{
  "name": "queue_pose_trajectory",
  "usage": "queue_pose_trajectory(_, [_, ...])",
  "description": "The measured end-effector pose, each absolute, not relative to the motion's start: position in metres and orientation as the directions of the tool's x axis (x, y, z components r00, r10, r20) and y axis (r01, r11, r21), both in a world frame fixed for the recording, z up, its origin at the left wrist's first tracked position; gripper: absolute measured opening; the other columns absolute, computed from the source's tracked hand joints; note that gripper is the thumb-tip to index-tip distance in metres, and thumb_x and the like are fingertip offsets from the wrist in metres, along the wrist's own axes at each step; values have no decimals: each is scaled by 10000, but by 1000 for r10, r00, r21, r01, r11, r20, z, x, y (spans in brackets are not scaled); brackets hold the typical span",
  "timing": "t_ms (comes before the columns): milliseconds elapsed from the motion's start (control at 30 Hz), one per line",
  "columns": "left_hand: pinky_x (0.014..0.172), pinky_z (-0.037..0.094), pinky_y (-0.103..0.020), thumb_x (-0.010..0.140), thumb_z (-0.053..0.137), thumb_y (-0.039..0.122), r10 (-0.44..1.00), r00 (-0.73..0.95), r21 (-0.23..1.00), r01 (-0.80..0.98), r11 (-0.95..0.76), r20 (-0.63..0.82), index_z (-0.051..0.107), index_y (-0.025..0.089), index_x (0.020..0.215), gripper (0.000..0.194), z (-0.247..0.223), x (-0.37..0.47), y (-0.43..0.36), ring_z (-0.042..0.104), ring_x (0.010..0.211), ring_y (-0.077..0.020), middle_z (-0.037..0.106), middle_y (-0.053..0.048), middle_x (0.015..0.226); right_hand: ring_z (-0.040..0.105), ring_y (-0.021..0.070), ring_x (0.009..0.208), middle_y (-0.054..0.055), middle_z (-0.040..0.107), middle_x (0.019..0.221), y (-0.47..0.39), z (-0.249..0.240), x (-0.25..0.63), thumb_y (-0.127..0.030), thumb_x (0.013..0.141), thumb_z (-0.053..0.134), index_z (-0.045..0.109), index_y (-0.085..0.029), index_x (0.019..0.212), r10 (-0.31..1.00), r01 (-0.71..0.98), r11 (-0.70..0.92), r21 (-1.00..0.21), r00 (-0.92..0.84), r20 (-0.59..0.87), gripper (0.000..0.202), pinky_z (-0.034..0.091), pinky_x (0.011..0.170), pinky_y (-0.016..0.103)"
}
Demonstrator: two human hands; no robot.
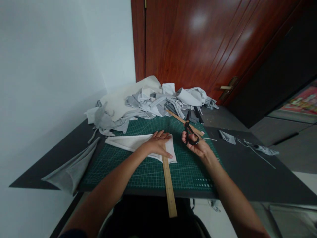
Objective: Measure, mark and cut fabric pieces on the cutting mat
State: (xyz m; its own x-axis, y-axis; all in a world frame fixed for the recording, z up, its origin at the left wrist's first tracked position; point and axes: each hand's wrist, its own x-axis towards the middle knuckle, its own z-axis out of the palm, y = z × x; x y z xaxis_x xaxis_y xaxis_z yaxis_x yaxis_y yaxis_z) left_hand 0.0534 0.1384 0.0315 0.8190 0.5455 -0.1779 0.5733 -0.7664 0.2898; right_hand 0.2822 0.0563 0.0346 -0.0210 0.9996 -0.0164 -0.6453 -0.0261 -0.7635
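My left hand (pixel 160 145) lies flat with its fingers spread over a folded white cloth piece (pixel 128 141) on the green cutting mat (pixel 146 175). Under its palm runs a wooden ruler (pixel 169 185), whose near end sticks out past the table's front edge. My right hand (pixel 196 147) is closed around the handles of black scissors (pixel 190 132), to the right of the cloth. The scissor blades point away from me, toward the back of the mat, and do not touch the white cloth.
A heap of grey and white fabric scraps (pixel 158 102) fills the back of the table, beside a second wooden strip (pixel 178 118). Grey cloth (pixel 74 168) hangs over the front left edge. Small scraps (pixel 228 137) lie on the dark tabletop (pixel 247 172) at right. Behind stands a brown door (pixel 188 43).
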Motion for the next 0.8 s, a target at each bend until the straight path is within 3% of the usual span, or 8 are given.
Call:
queue_pose_trajectory(67, [1275, 9, -557, 693, 619, 867, 541, 823, 278, 567, -775, -173, 207, 203, 1650, 1235, 29, 53, 139, 0, 1603, -365, 134, -129, 1733, 672, 114, 747, -20, 712, 893, 55, 28, 276, -183, 630, 958, 654, -240, 1114, 999, -594, -37, -803, -21, -31, 575, 612, 676, 231])
queue_pose_trajectory(167, [1268, -29, -572, 650, 605, 904, 540, 822, 254, 570, -781, -183, 168, 192, 1658, 1309, 24, 54, 138, -43, 1601, -371, 92, -131, 1737, 497, 71, 540, -65, 591, 719, 42, 19, 260, -402, 738, 905, 640, -225, 1054, 999, -527, -35, -849, -34, -20, 450, 497, 493, 171])
queue_pose_trajectory(233, [1261, -48, -591, 617, 609, 921, 545, 812, 242, 582, -776, -207, 130, 188, 1664, 1365, 23, 56, 135, -77, 1596, -378, 49, -130, 1737, 399, 65, 487, -71, 541, 683, 22, 13, 247, -579, 755, 845, 635, -227, 1030, 999, -523, -47, -851, -38, -32, 494, 421, 432, 165])
queue_pose_trajectory(300, [1249, -66, -615, 586, 618, 933, 557, 794, 227, 605, -764, -244, 96, 174, 1666, 1420, 24, 56, 128, -109, 1589, -392, 1, -140, 1732, 387, 77, 492, -59, 524, 690, -6, 7, 238, -656, 782, 783, 642, -230, 1089, 997, -555, -72, -829, -49, -55, 544, 422, 445, 190])
queue_pose_trajectory(467, [1228, -93, -656, 534, 635, 949, 580, 747, 183, 652, -736, -326, 35, 115, 1663, 1527, 33, 58, 102, -157, 1568, -430, -85, -165, 1711, 337, 75, 476, -56, 489, 691, -98, -9, 236, -676, 788, 762, 602, -261, 1316, 976, -576, -217, -788, -140, -167, 690, 376, 414, 193])
queue_pose_trajectory(600, [1227, -71, -672, 505, 662, 947, 588, 719, 166, 674, -720, -371, 15, 132, 1665, 1558, 37, 59, 91, -175, 1556, -451, -102, -160, 1705, 431, 74, 462, -25, 566, 768, -167, -16, 235, -629, 829, 755, 499, -300, 1430, 966, -421, -257, -870, -106, -234, 731, 388, 381, 183])
queue_pose_trajectory(700, [1231, -75, -666, 522, 656, 947, 577, 720, 150, 666, -731, -386, -5, 111, 1661, 1560, 38, 60, 92, -176, 1554, -455, -121, -161, 1703, 387, 56, 456, -31, 557, 779, -204, -14, 222, -624, 868, 719, 392, -305, 1504, 935, -339, -346, -875, -47, -352, 783, 345, 381, 164])
queue_pose_trajectory(800, [1234, -76, -658, 522, 656, 948, 562, 723, 134, 654, -745, -402, -31, 104, 1657, 1572, 38, 60, 94, -188, 1555, -446, -151, -159, 1697, 329, 55, 462, -60, 502, 722, -225, -6, 202, -670, 849, 709, 383, -289, 1495, 913, -319, -382, -867, 16, -408, 818, 306, 403, 170])
